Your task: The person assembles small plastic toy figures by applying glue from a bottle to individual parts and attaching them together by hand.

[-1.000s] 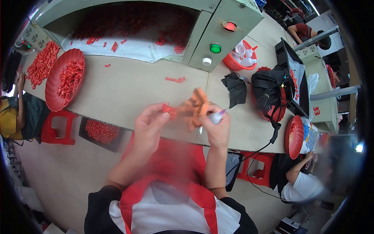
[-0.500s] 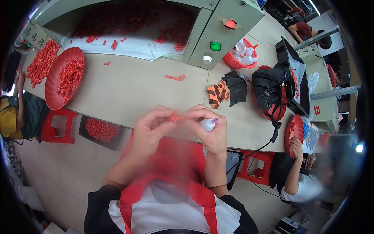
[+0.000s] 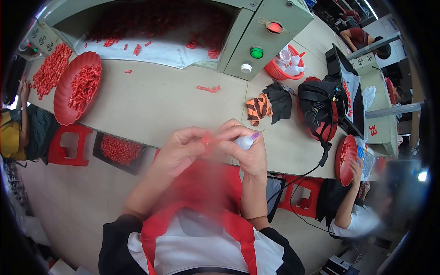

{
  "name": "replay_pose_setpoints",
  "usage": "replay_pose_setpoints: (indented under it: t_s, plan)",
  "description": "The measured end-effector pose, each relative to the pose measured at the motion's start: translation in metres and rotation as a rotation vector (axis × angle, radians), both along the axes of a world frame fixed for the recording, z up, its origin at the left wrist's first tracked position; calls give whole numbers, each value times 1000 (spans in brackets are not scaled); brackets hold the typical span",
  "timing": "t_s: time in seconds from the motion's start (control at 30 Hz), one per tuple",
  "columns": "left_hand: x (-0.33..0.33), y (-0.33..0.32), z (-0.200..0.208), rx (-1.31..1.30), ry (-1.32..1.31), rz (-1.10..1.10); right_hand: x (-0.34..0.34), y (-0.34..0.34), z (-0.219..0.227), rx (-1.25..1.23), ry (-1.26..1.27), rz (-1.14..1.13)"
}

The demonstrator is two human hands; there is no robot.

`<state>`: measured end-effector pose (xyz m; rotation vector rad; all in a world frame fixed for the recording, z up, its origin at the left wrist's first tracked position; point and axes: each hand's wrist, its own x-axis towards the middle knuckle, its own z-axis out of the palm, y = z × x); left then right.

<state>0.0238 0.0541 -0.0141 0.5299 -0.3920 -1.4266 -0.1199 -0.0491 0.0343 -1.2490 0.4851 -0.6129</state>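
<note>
Above the near edge of the table, my left hand (image 3: 181, 149) pinches a small red plastic piece (image 3: 206, 139) between thumb and fingertips. My right hand (image 3: 251, 158) is closed round a small white squeeze bottle (image 3: 244, 142) with a purple collar and a thin needle tip pointing up and right, away from the piece. The right thumb and forefinger also reach the red piece from its right side. Blur hides its exact shape. Farther off on the tabletop lies a loose red strip (image 3: 209, 89).
A green-grey machine (image 3: 240, 59) with red pieces inside stands at the back. At left are a red scalloped tray (image 3: 62, 98) and a heap of red pieces (image 3: 51, 68). Cloths (image 3: 279, 103), a black bag (image 3: 318, 107) and a red basket (image 3: 275, 71) are at right. Co-workers sit at both sides.
My hands stay together around the red piece, with the right fingers and bottle shifted slightly. At the right, a co-worker's hand has moved from the red tray's rim toward its inside.
</note>
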Motion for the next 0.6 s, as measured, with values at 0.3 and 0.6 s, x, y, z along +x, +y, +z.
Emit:
replay_pose_setpoints:
  t_s: [0.3,0.6]
  plan:
    - [5,-3,13,55,213,-112,-14,-11,-17,8,105,-179]
    - [1,-7,28,159,-384,254,-21,19,17,-435,207,-399]
